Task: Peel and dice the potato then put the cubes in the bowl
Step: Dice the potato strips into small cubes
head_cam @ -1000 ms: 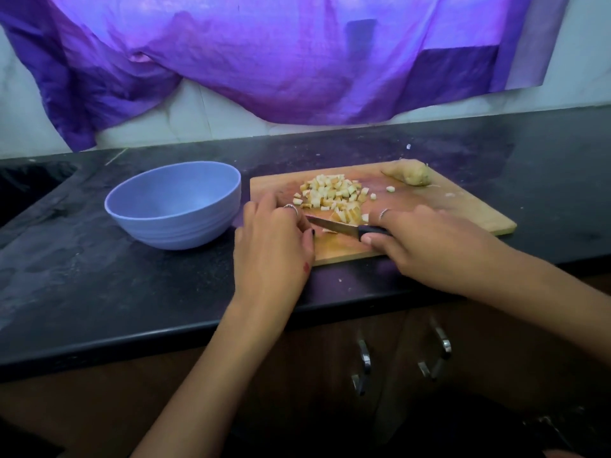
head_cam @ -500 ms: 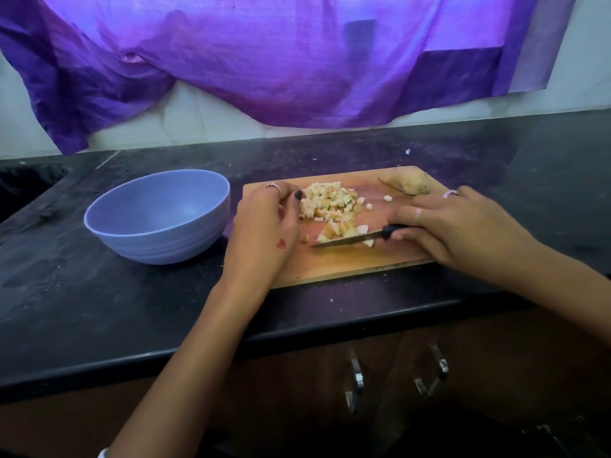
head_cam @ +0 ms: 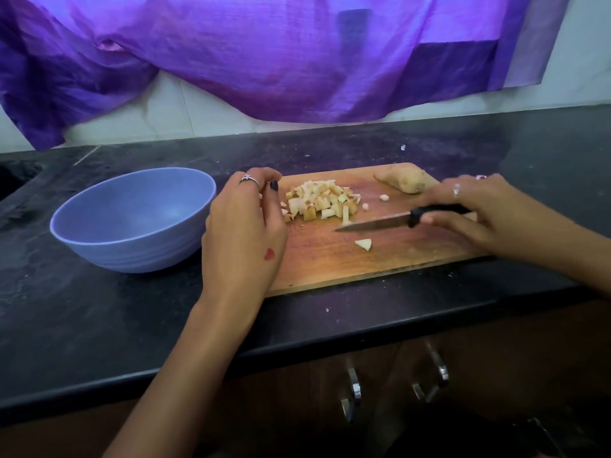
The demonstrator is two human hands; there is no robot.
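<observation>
Gripping the knife (head_cam: 380,223) by its handle, the right hand (head_cam: 476,213) hovers over the board (head_cam: 330,266) near the desk's front edge, left hand (head_cam: 244,226) fingers loosely curled, empty, beside the light, loose, likely slippery cubes (head_cam: 320,201), best scooped together.

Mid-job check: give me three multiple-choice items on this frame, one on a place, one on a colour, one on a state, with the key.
1. Where does the pile of potato cubes lie?
A. in the bowl
B. on the cutting board
C. on the counter

2. What colour is the bowl?
A. blue
B. red
C. white

3. What is the right hand doing?
A. resting flat and empty
B. holding the knife
C. lifting the bowl

Key: 1 B, the cubes sit on the cutting board; 2 A, its wall and inside are blue; 3 B, its fingers curl round the black handle of the knife.
</observation>
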